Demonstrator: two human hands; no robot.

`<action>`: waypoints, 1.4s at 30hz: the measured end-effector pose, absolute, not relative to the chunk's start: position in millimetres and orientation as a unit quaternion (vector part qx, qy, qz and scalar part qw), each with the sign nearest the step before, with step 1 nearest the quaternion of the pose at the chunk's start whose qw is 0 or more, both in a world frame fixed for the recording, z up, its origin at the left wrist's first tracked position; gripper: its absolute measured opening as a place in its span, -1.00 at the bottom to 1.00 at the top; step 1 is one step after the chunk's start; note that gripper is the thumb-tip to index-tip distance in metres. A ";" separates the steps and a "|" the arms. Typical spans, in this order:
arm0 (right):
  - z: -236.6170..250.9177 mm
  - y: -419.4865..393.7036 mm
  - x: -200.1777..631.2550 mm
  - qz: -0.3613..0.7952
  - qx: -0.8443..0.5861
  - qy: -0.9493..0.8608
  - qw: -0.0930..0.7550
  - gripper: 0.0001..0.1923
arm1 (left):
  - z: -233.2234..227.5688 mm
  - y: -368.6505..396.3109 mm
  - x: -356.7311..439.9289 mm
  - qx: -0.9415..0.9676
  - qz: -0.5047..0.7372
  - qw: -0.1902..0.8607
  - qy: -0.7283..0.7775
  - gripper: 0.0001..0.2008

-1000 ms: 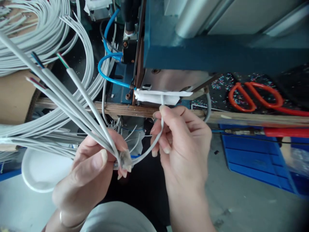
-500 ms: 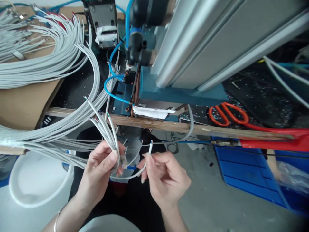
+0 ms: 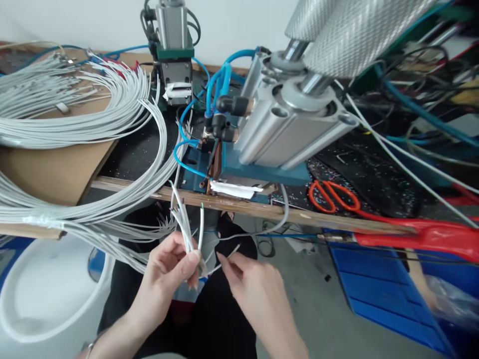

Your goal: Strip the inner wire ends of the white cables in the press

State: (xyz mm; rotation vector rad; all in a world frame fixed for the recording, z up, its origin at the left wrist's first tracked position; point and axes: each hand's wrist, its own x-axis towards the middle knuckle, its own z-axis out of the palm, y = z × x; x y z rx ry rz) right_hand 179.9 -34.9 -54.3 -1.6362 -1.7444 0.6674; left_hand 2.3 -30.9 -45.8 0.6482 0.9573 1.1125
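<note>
My left hand [image 3: 174, 271] is closed around a bunch of thin white cables [image 3: 182, 219], whose cut ends point up and show small coloured wire tips. One cable [image 3: 202, 224] with a green tip stands a little apart from that bunch. My right hand [image 3: 254, 284], its back turned up, has thumb and fingers on a single white cable [image 3: 235, 249]. That cable's free end pokes out past the fingers, and its other side runs towards my left hand. Part of the grip is hidden behind the right hand. Both hands are over my lap, below the bench edge [image 3: 247, 207].
A pneumatic press [image 3: 284, 129] with blue hoses stands on the bench. Orange-red scissor-like handles [image 3: 335, 197] lie to its right. Coils of white cable [image 3: 93, 132] rest on cardboard [image 3: 48, 172] at left. A white bucket [image 3: 18, 329] and a blue crate [image 3: 374, 289] are below.
My view has tilted up, showing more of the press and wall. The right hand has turned from palm up to back up, and the cable end has tipped over to the right.
</note>
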 end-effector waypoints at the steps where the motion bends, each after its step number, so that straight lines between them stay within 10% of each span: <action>1: -47.1 -32.2 182.6 0.270 -0.630 -0.651 0.327 -0.55 | -47.0 -32.5 1.8 0.299 0.489 0.697 0.431 -0.77; 11: 2.7 6.7 171.8 0.471 -0.478 -0.563 0.482 -0.89 | -38.6 -45.0 0.7 0.331 0.439 0.704 0.450 -0.73; 23: 14.1 22.4 212.1 0.714 -0.403 -0.547 0.169 -0.69 | -30.0 -47.2 -6.8 0.402 0.307 0.750 0.426 -0.62; 31: -24.5 -5.6 148.1 0.644 -0.400 -0.271 0.593 -0.69 | -28.6 -44.3 16.9 0.264 0.422 0.737 0.457 -0.63; 42: -42.7 -27.2 147.4 0.523 -0.478 -0.424 0.564 -0.92 | -30.5 -34.9 20.8 0.264 0.465 0.688 0.491 -0.63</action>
